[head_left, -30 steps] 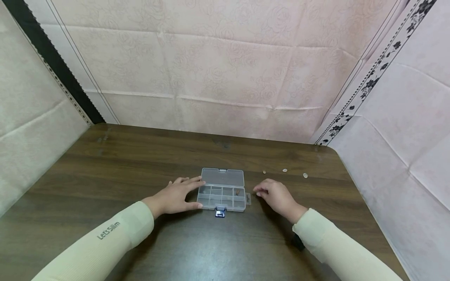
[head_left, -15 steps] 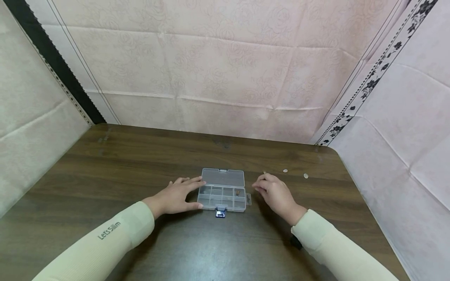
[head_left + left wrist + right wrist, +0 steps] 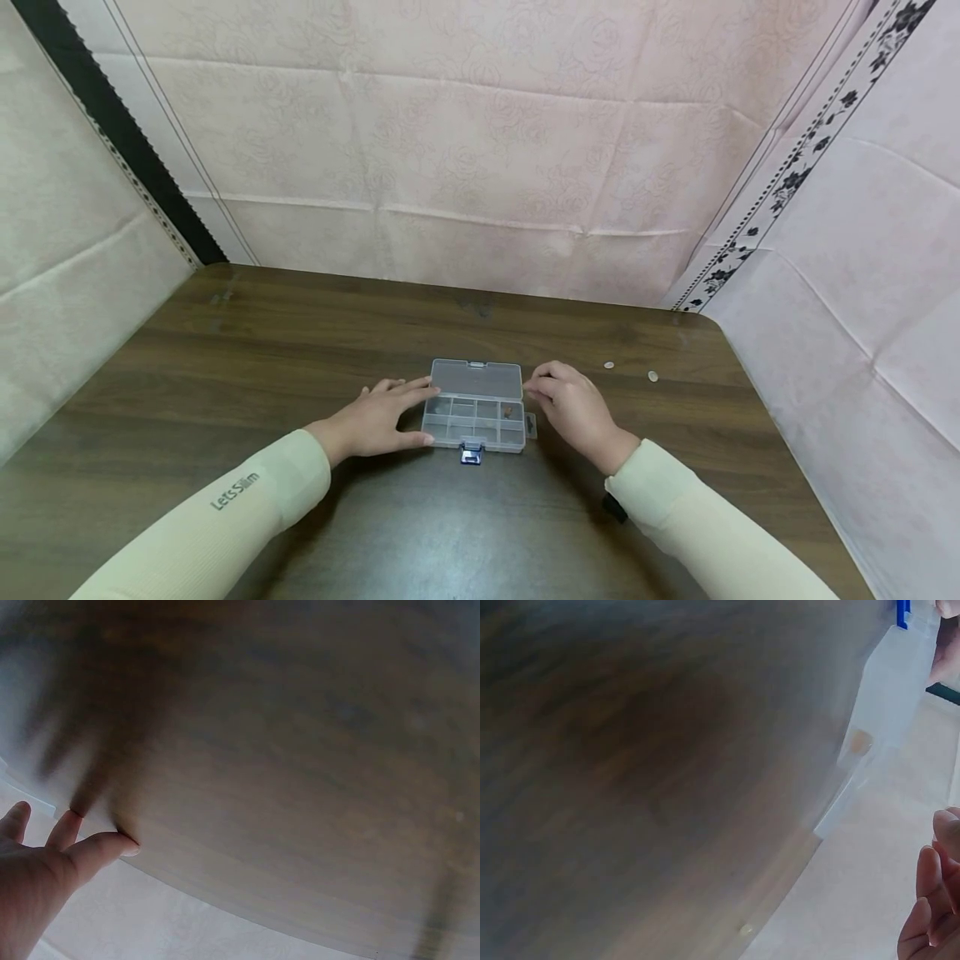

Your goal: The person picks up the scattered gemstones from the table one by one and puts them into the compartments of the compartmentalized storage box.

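A clear plastic compartment box (image 3: pixel 474 427) lies on the brown table with its lid (image 3: pixel 476 379) folded back; a small brown piece (image 3: pixel 507 412) sits in a right-hand far compartment. My left hand (image 3: pixel 377 421) rests against the box's left side, fingers spread, thumb at the near left corner. At the lid's right edge, my right hand (image 3: pixel 572 406) has its fingers curled and thumb and index fingertips together; I cannot tell whether something small is pinched there. A small yellowish piece (image 3: pixel 746 929) lies on the table in the right wrist view.
Two small pale round pieces (image 3: pixel 608 365) (image 3: pixel 652 376) lie to the right, beyond my right hand. A blue latch (image 3: pixel 471 455) sticks out of the box's front, and a hanging tab (image 3: pixel 531 426) from its right end. Pale cloth (image 3: pixel 480 150) hangs behind the table.
My right hand has moved left and away from me, from beside the hanging tab to the lid's right edge. It now covers where a small brown piece showed. The left hand stays put.
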### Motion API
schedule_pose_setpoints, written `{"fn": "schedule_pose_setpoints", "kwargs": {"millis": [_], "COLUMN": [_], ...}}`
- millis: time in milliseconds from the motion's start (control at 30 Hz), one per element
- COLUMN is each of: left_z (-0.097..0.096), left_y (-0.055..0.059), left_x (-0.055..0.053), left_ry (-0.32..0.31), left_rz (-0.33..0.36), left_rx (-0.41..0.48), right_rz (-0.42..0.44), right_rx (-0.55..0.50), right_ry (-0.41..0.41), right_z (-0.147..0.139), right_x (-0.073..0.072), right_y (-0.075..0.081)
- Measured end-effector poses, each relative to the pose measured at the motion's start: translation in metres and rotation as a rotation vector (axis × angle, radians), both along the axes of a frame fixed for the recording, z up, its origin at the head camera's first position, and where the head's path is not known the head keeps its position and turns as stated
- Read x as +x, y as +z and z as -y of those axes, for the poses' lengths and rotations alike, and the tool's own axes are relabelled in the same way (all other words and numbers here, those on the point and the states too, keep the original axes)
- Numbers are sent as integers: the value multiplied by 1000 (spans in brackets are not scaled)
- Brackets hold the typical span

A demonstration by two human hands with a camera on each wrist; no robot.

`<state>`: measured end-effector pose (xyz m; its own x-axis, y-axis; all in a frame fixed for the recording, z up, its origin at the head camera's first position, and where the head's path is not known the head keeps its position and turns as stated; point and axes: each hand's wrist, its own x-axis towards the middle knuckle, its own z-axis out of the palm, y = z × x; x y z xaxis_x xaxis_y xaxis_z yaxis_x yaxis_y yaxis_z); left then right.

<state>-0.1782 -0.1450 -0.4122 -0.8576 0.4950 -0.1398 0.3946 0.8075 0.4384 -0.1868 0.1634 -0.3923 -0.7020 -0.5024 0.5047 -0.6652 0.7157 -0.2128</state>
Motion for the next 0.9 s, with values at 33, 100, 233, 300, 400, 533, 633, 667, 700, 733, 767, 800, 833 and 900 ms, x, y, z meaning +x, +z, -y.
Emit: {"fn": "schedule_pose_setpoints", "kwargs": {"millis": [33, 100, 233, 300, 400, 533, 633, 667, 700, 733, 767, 800, 833, 900], "left_z": [0, 0, 0, -1, -1, -1, -1, -1, -1, -1, -1, -1, -1, -1], "left_y": [0, 0, 0, 1, 2, 3, 3, 3, 3, 3, 3, 3, 3, 3], "left_x": [0, 0, 0, 0, 0, 1, 1, 1, 1, 1, 0, 0, 0, 0], "left_ry": [0, 0, 0, 1, 1, 2, 3, 3, 3, 3, 4, 4, 5, 7], "left_rz": [0, 0, -2, -1, -2, 1, 0, -2, -2, -3, -5, -5, -7, -5], "left_rx": [1, 3, 3, 3, 3, 4, 0, -3, -5, -7, -8, -9, -11, -11], "right_rz": [2, 5, -7, -11, -5, 11, 21, 23, 28, 31, 34, 34, 37, 42], "right_rx": [1, 4, 21, 24, 18, 10, 12, 13, 11, 14, 16, 19, 20, 18], "right_ry": [1, 5, 19, 28, 42, 57, 69, 73, 78, 80, 84, 84, 87, 91], "right_z": [2, 6, 14, 18, 24, 33, 38, 40, 42, 44, 46, 47, 49, 52], "right_x": [0, -1, -2, -2, -2, -2, -2, -3, -2, -2, -2, -2, -2, -1], "right_y": [0, -1, -1, -1, 0, 2, 2, 2, 2, 2, 2, 2, 3, 4]}}
